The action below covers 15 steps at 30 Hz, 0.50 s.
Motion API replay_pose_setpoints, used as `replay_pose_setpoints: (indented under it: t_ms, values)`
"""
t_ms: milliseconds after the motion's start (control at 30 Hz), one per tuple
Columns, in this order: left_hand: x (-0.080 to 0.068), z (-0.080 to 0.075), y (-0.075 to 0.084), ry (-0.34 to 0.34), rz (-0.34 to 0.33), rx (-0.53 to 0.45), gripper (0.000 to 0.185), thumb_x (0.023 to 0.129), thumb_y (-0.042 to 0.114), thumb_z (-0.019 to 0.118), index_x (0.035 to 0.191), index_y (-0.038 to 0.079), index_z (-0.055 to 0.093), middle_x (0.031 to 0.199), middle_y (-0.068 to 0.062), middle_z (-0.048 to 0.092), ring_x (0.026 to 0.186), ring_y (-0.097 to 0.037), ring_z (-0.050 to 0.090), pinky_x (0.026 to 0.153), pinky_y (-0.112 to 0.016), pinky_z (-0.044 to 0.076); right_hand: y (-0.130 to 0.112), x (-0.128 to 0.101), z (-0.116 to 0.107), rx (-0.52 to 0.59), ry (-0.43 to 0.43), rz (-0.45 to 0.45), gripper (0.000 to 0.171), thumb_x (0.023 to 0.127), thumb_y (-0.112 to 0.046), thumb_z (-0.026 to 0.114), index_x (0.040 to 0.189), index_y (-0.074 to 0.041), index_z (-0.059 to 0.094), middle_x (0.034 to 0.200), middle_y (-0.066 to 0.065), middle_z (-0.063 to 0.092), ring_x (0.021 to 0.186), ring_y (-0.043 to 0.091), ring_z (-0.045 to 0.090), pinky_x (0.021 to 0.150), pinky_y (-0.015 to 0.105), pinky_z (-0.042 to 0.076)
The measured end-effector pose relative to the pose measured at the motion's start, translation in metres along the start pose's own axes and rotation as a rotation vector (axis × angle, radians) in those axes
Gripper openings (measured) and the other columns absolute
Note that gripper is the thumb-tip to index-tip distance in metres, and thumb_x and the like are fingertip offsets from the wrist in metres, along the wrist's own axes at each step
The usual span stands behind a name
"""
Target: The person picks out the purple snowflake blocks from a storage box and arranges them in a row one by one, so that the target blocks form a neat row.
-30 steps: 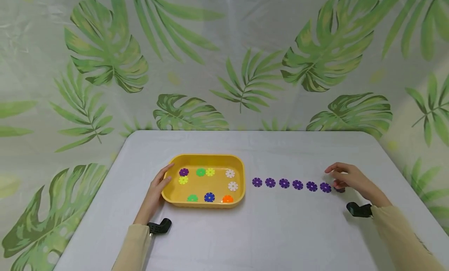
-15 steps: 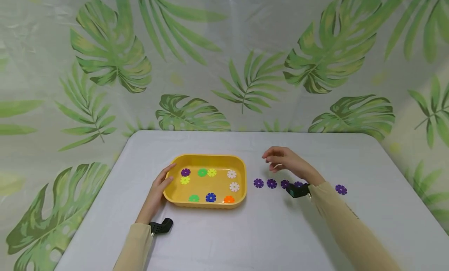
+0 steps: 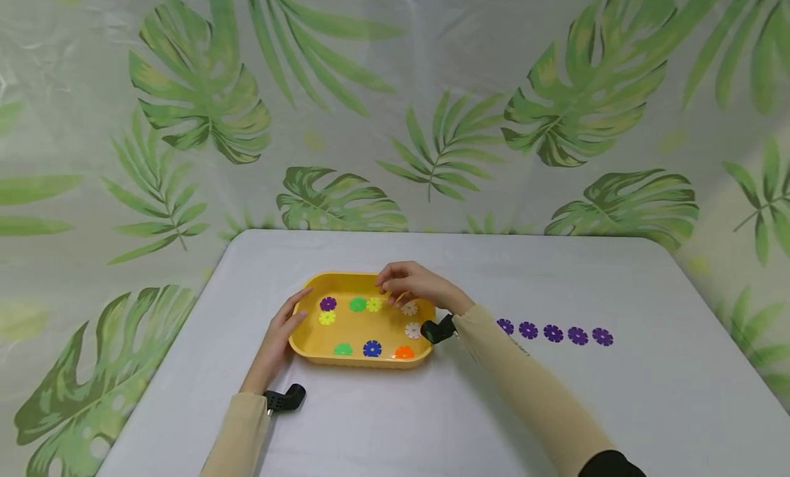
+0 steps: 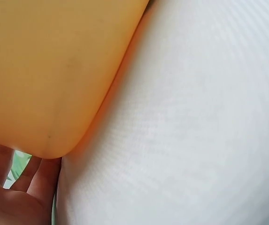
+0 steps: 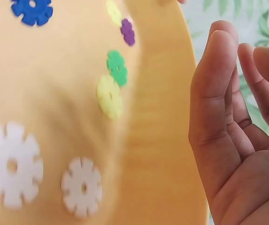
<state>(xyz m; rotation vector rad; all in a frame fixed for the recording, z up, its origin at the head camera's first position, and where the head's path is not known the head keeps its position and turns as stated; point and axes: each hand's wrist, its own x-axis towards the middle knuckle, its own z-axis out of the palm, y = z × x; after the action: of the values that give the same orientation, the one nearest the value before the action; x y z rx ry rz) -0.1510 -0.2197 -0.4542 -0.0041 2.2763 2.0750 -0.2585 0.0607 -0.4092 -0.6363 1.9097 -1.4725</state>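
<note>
We work at a white table [image 3: 395,422] with rounded far corners, and behind it a pale curtain [image 3: 395,86] printed with large green leaves hangs across the whole back and wraps round both sides.

Starting at the left, our left hand [image 3: 279,333] rests against the left end of the yellow tray [image 3: 345,279], fingers straight and relaxed along the rim, gripping nothing; the left wrist view shows only the tray's outer wall and the cloth beside our fingertips [image 4: 12,168]. A small black wrist mount [image 3: 282,399] sits by that cuff.

Inside the tray lie flat flower-shaped discs: a purple disc [image 3: 328,303] and a yellow disc [image 3: 326,318] nearest our left hand, then a green disc [image 3: 357,304] and a second yellow one [image 3: 374,304] along the far side, a green [image 3: 342,350], a blue [image 3: 372,349] and an orange disc [image 3: 404,352] along the near side, and two white discs [image 3: 412,330] at the right end.

Our right hand [image 3: 412,285] hovers over the far right part of the tray, above the white discs, with fingers loosely curled and slightly apart; the right wrist view shows the palm bare and holding nothing. The purple disc lies well to its left, just beside our left fingertips.

Further right, outside the tray, a row of purple discs [image 3: 553,334] lies in a line on the cloth, partly hidden by our right sleeve [image 3: 524,395].
</note>
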Motion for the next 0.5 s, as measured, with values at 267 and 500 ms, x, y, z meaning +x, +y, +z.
replay_pose_setpoints:
  t_ms: [267, 500]
  values:
    - [0.000, -0.001, -0.002, -0.012, 0.017, -0.009, 0.046, 0.103, 0.015, 0.042, 0.147, 0.007, 0.036, 0.156, -0.008, 0.021, 0.144, -0.023, 0.011, 0.115, -0.043, 0.012, -0.002, 0.038, 0.038, -0.036, -0.071, 0.029, 0.031, 0.097, -0.009, 0.050, 0.121, 0.009, 0.053, 0.121, 0.028, 0.054, 0.092, 0.040, 0.060, 0.084, 0.046, 0.053]
    - [0.003, -0.002, -0.003, -0.019, 0.011, -0.003, 0.046, 0.103, 0.016, 0.041, 0.148, 0.007, 0.035, 0.157, -0.009, 0.020, 0.144, -0.024, 0.011, 0.115, -0.043, 0.013, 0.006, 0.069, 0.065, -0.054, -0.055, 0.079, 0.033, 0.094, -0.003, 0.049, 0.125, 0.004, 0.053, 0.126, 0.019, 0.054, 0.084, 0.026, 0.064, 0.073, 0.034, 0.056]
